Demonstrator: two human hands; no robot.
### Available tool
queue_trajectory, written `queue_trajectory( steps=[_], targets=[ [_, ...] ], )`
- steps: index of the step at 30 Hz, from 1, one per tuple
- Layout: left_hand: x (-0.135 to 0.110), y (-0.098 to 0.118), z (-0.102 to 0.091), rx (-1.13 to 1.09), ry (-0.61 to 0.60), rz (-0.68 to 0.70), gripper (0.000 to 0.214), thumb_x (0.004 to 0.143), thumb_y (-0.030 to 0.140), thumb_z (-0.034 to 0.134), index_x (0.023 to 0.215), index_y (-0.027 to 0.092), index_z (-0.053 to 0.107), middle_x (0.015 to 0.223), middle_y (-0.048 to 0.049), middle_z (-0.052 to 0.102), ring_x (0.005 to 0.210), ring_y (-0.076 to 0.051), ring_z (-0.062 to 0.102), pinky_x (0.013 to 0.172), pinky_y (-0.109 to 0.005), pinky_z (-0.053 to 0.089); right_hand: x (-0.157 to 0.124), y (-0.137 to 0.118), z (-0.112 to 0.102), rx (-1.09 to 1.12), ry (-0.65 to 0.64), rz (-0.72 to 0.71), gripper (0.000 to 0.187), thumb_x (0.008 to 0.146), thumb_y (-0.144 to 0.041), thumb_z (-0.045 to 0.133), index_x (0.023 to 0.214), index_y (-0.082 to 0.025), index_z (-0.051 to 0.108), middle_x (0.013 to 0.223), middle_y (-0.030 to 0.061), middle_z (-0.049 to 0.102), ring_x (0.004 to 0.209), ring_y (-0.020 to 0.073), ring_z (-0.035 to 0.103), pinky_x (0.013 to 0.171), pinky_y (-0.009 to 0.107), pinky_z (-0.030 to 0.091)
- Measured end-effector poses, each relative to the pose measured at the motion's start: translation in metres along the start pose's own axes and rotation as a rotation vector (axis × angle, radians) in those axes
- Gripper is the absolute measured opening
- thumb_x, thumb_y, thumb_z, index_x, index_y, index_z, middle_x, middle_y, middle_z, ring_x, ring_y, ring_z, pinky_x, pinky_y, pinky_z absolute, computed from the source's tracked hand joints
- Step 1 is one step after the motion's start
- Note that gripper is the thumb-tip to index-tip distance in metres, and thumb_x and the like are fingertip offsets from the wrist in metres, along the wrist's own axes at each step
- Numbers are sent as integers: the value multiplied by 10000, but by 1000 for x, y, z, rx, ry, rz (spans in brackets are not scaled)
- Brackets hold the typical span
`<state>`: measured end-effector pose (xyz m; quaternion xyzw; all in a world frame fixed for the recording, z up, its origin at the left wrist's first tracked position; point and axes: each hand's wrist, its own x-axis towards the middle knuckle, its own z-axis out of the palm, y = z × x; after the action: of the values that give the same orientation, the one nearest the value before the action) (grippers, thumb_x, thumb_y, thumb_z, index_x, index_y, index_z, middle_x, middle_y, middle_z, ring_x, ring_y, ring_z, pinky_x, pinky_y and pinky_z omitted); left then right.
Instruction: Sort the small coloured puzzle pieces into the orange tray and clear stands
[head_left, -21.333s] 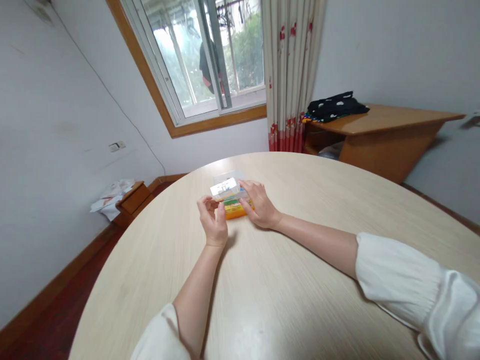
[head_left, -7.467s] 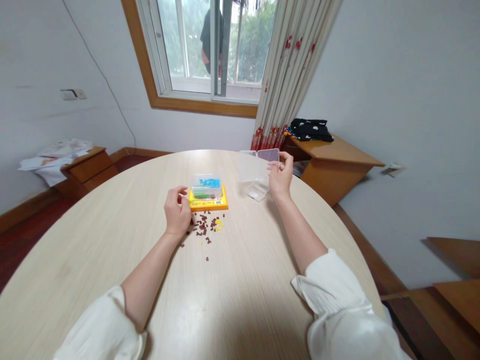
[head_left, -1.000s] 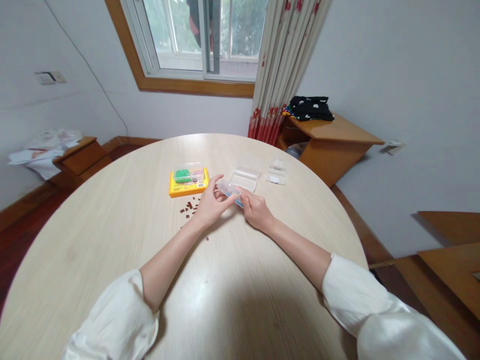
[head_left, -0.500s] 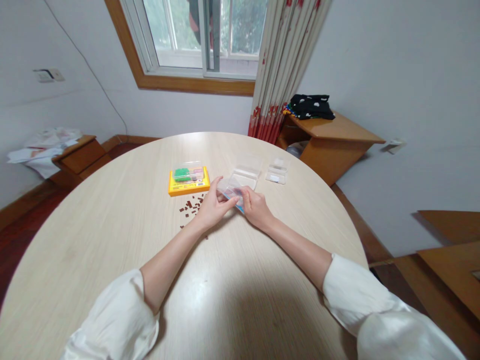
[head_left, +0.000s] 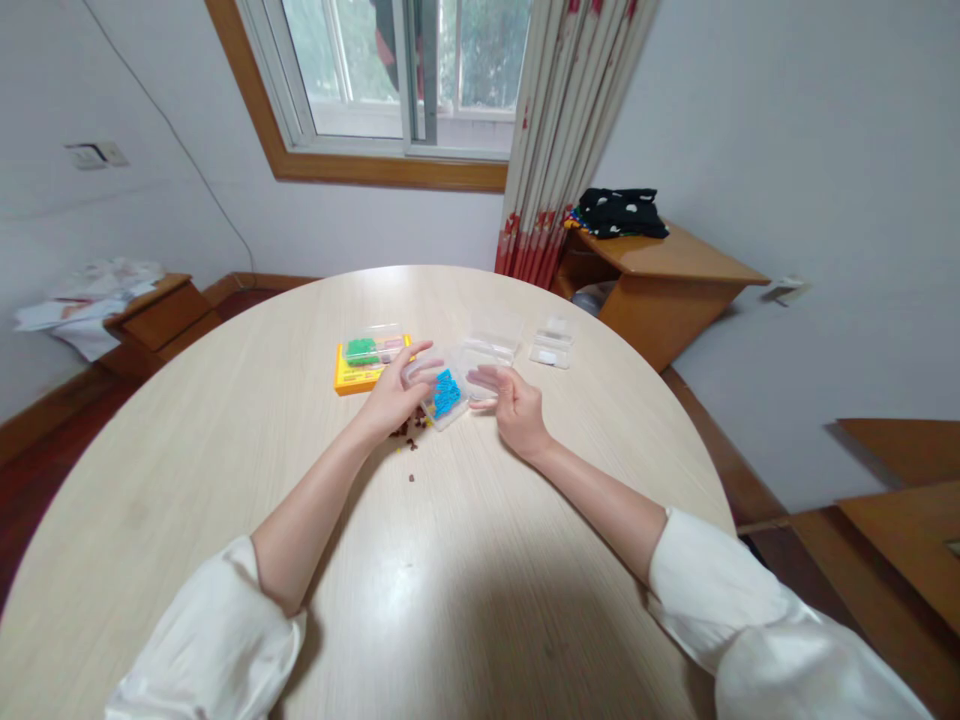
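A small clear plastic box (head_left: pixel 448 412) is opened out between my hands, low over the table, with a heap of small blue bricks (head_left: pixel 447 390) inside. My left hand (head_left: pixel 397 392) grips its left side, fingers spread along the edge and thumb near the bricks. On the other side, my right hand (head_left: pixel 519 412) has its fingers behind the transparent lid (head_left: pixel 480 372) and its thumb in front. Small brown bricks (head_left: pixel 412 443) lie scattered below my left hand, partly covered by it. A few yellow bits show beside the box.
A yellow box (head_left: pixel 352 383) carries a clear case with green bricks (head_left: pixel 362 351), left of my hands. Behind the right hand stands another open clear case (head_left: pixel 499 335), and a smaller one (head_left: pixel 552 350) lies further right on the round table (head_left: pixel 480 600).
The clear box has been opened, and the blue bricks inside now show. My left hand has moved left over the brown bricks; my right hand has shifted slightly and its fingers have spread.
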<state>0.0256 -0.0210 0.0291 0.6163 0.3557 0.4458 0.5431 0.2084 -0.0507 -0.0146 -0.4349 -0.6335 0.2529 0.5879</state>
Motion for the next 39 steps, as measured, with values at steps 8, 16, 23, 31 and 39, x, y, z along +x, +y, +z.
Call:
queue_trajectory(
  steps=[8,16,23,31,39],
  targets=[
    [3,1,-18,99,-19,6,279,653,243,673,916,155,705,965,-77,723,884,-211,657,840,-367,514,-8,-11,-8,-205,-82,-303,484,986,-452,222,1181,-169,563,1060,113,684,718,151,722,590,257,608],
    [2,6,-32,58,-148,26,261,589,367,782,750,164,750,835,-88,737,734,-201,663,659,-295,530,-10,-13,-10,-347,-197,-512,453,998,-378,190,1079,-182,590,827,62,698,737,142,702,697,248,558],
    [3,5,-33,79,-126,116,140,624,321,749,666,188,743,822,-94,740,817,-224,685,741,-331,532,-7,-18,-12,-377,-180,-547,425,997,-359,209,1006,-185,597,825,68,700,773,147,687,704,254,552],
    [4,10,-33,76,-38,148,163,590,332,771,623,178,728,769,-98,731,835,-249,682,769,-362,534,-7,-16,-11,-315,-201,-538,379,995,-362,240,1131,-194,551,955,81,691,888,154,683,766,286,566],
    [9,16,-28,-225,292,-23,180,520,175,739,692,134,704,773,-58,711,781,-232,672,703,-354,556,-2,-17,-13,-396,-84,-539,323,947,-307,386,1240,-205,475,1052,98,661,944,186,637,809,357,543]
  ],
)
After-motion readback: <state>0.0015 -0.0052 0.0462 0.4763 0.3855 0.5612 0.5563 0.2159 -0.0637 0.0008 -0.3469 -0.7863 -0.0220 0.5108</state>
